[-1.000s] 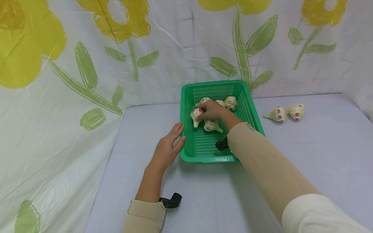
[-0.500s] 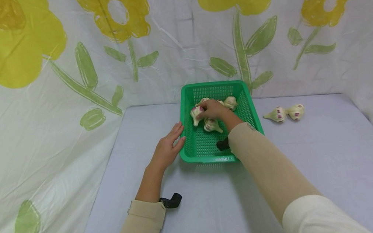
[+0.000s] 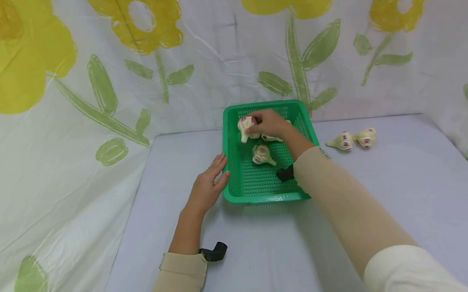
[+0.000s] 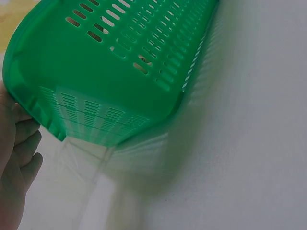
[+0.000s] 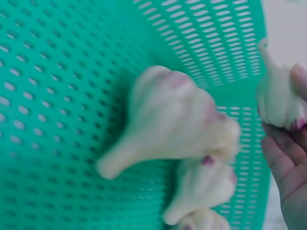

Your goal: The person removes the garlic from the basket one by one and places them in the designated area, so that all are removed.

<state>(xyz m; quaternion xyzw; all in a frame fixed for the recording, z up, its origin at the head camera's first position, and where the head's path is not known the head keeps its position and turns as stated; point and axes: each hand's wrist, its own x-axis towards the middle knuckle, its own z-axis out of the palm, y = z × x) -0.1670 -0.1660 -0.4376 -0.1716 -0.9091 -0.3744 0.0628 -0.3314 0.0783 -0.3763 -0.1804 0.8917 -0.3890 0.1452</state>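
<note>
My right hand (image 3: 271, 123) pinches a garlic bulb (image 3: 246, 125), white with purple streaks, over the back left of the green plastic basket (image 3: 268, 199). In the right wrist view the gripped bulb (image 5: 278, 93) shows its stem up, between thumb and fingers. Below it, a large garlic bulb (image 5: 165, 115) and several others lie on the perforated basket floor; the hand partly hides them in the head view. My left hand (image 3: 207, 187) rests its extended fingers along the basket's left rim, and the left wrist view shows those fingers (image 4: 26, 148) at the rim's outer side.
Two garlic bulbs (image 3: 352, 140) lie side by side on the white table (image 3: 248, 256), right of the basket. Behind stands a white curtain (image 3: 207, 74) with yellow flowers, close to the table's back edge. A black wrist camera (image 3: 214, 252) sits on the left forearm.
My right hand has lifted the garlic bulb up and back from among the others, showing more of the bulbs beneath. The left hand stays at the rim. The head view has shifted slightly.
</note>
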